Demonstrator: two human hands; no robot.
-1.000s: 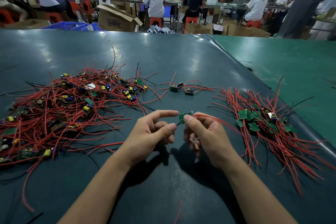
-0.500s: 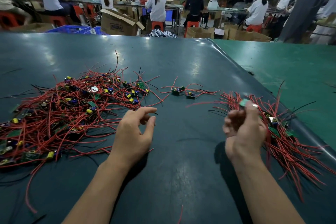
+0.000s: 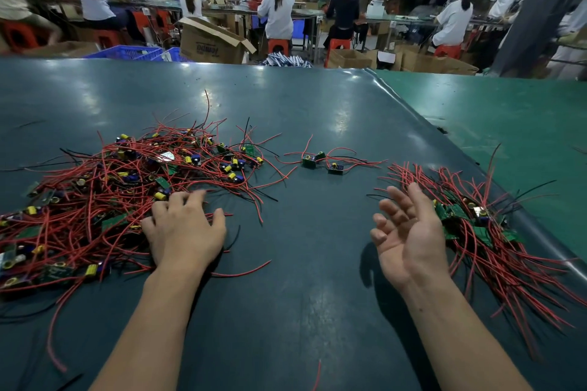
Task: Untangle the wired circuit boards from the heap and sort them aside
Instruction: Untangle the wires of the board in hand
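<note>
Step in hand, by judgement: reach for the next board, w/ nothing carried at present. Heap [image 3: 104, 200] of red-wired circuit boards is spread over the left-centre of the frame on the dark green bench [image 3: 301, 111]; sorted pile [image 3: 486, 232] is laid at right-centre, wires fanned toward the lower right. Two loose boards [image 3: 320, 162] are seen apart from both, centre of frame, a bit above the hands.

Left hand [image 3: 182, 232] is laid palm-down on the near edge of the heap, fingers spread & pressed among the wires; whether a wire is pinched under the fingertips cannot be told, so no grasp is claimed. Right hand [image 3: 409, 238] is held just beside the sorted pile, palm turned up & inward, fingers loosely curled, released & empty. Both forearms are stretched forward from the bottom of the frame.

Next move prob. calls for one board to be picked by its body, not its leads, then lifted slowly so crossed wires are slid free instead of neighbours being dragged along; 2nd hand is likely needed to pin the heap down.
</note>
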